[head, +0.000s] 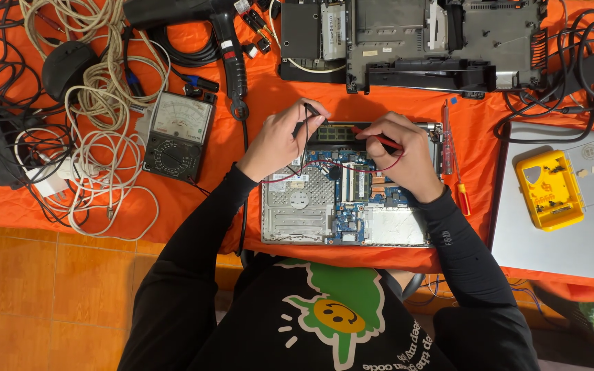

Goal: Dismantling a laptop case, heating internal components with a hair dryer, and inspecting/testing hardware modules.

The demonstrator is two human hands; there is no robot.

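A black sweatshirt with a green and yellow print (pixel 331 312) fills the near edge. Beyond it, the left hand (pixel 280 141) pinches a thin black test probe (pixel 309 118) and the right hand (pixel 400 152) grips a thin red test probe (pixel 378 139), both tips on the opened laptop chassis with its blue circuit board (pixel 345 189). The board looks stiff but fragile; it seems best held by its metal edges. Everything lies on an orange cloth (pixel 256 96) over a table, beside an analogue multimeter (pixel 177 136), tangled cables (pixel 101 103) and an orange tiled floor (pixel 56 302).
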